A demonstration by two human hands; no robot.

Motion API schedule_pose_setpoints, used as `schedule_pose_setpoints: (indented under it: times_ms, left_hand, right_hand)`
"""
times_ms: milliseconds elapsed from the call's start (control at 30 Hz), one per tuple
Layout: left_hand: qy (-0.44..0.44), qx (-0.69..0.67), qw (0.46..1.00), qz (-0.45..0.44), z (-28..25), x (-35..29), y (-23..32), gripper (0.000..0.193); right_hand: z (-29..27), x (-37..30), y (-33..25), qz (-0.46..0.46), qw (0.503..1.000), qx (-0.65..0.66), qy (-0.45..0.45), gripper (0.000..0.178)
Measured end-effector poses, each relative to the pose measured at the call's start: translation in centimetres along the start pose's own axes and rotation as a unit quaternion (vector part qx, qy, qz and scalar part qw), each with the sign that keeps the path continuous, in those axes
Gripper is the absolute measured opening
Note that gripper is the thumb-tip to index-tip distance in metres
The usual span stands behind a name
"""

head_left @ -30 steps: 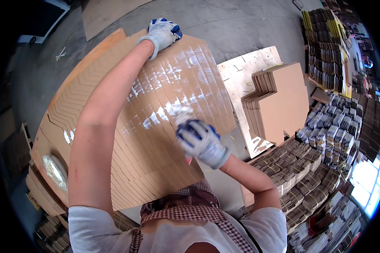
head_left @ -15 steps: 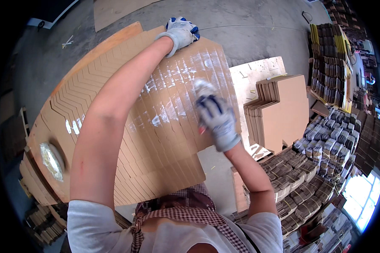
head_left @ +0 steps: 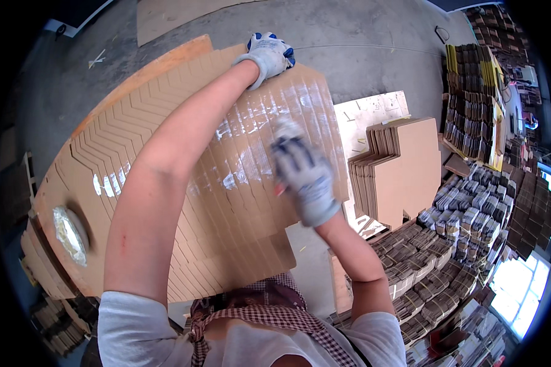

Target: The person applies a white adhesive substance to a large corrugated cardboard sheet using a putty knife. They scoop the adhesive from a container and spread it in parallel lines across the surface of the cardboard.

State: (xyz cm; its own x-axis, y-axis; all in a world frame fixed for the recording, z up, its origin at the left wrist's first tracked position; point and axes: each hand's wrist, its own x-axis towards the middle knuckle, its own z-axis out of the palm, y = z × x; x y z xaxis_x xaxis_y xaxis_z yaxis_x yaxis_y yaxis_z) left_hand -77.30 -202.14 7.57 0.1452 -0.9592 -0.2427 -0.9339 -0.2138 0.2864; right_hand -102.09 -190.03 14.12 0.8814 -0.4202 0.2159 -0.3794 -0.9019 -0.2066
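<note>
Cardboard sheets point(head_left: 239, 202) lie fanned in overlapping steps in front of me, with wet-looking white streaks across their strips. My left hand point(head_left: 269, 58), in a white and blue work glove, is closed over the far edge of the fan. My right hand point(head_left: 306, 177), gloved alike and smeared by motion, is over the streaked right part. It is closed round what looks like a brush point(head_left: 286, 128), with a whitish blurred head beyond the fingers and a red bit by the thumb side. Its exact shape cannot be made out.
A wooden board point(head_left: 183, 52) lies under the sheets. At its left end sits an oval container point(head_left: 69, 235) with a shiny, crinkled lining. Cut cardboard blanks point(head_left: 410, 171) are stacked on a pale board point(head_left: 373, 110) to the right. Bundled cardboard point(head_left: 416, 263) stands at the lower right.
My right hand has swept a little to the left over the streaked strips, brush in hand. My left hand keeps its place on the far edge; the whole view has shifted slightly.
</note>
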Motion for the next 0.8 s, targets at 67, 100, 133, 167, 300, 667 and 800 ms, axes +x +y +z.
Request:
schedule_pose_setpoints:
  times_ms: [67,100,133,167,300,667,800]
  left_hand:
    - [-0.012,-0.007,1.000,-0.001,-0.3,0.3,1.0,0.015]
    - [-0.019,-0.005,1.000,-0.009,-0.6,0.1,0.7,0.015]
    - [-0.008,-0.004,1.000,-0.003,-0.5,0.2,0.5,0.015]
    - [0.003,-0.003,1.000,0.002,-0.4,0.1,0.3,0.015]
    - [0.042,-0.011,0.999,-0.002,1.1,0.3,-0.4,0.015]
    - [0.017,0.020,1.000,0.011,0.3,0.5,0.0,0.019]
    - [0.002,0.013,1.000,0.010,0.3,0.7,0.1,0.020]
  right_hand:
    - [-0.1,0.1,-3.6,-0.094,0.994,0.039,-0.026,0.035]
    - [0.3,0.5,-3.5,-0.102,0.994,0.018,-0.037,0.034]
    - [0.7,1.0,-2.8,-0.108,0.993,-0.009,-0.051,0.034]
    - [1.3,1.2,-1.3,-0.063,0.997,-0.013,-0.035,0.032]
    - [0.6,3.2,2.7,0.101,0.995,-0.009,-0.016,0.033]
    - [0.1,3.7,5.7,0.159,0.987,-0.006,-0.029,0.046]
    - [-1.5,3.3,3.0,0.044,0.999,0.008,-0.027,0.046]
